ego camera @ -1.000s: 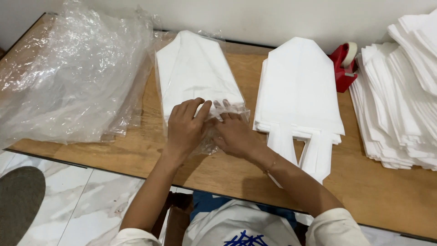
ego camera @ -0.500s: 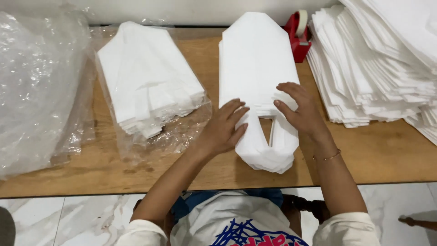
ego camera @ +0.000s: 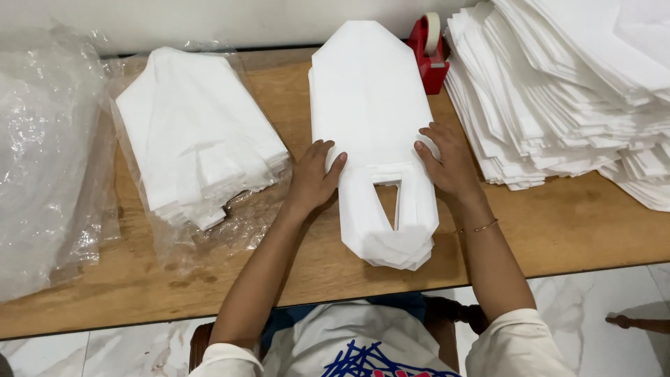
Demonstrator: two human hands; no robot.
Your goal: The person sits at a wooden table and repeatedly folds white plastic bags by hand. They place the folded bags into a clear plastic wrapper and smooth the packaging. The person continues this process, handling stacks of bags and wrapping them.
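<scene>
My left hand (ego camera: 313,180) lies flat and spread on the left edge of the bag stack (ego camera: 370,119), fingers curled over its side just above the handle cut-out. My right hand (ego camera: 447,164) mirrors it on the right edge, palm down, fingers open and pointing inward. Neither hand grips anything; both press and square the pile from its two sides.

The bag stack sits mid-table, its pointed end away from me and its two handle loops (ego camera: 387,230) hanging toward me, close to the table (ego camera: 558,230) edge. I judge the step in hand to be evening up this pile. To do it well I would keep both palms level with each other, push inward with equal force so the layers align without buckling, and hold the fingers low on the sides so the bottom sheets move with the top ones. The handle loops look slightly fanned at their lower end, so they want the same squeeze.

Left of the stack lies a second pile of white bags (ego camera: 195,132), resting in an open clear wrapper (ego camera: 230,223). Further left is a heap of crumpled clear plastic (ego camera: 42,160). Just right of the stack's far end stands a red tape dispenser (ego camera: 429,52), and beyond that a tall, loose heap of unfolded white bags (ego camera: 558,91), its edges stepped and uneven.
</scene>
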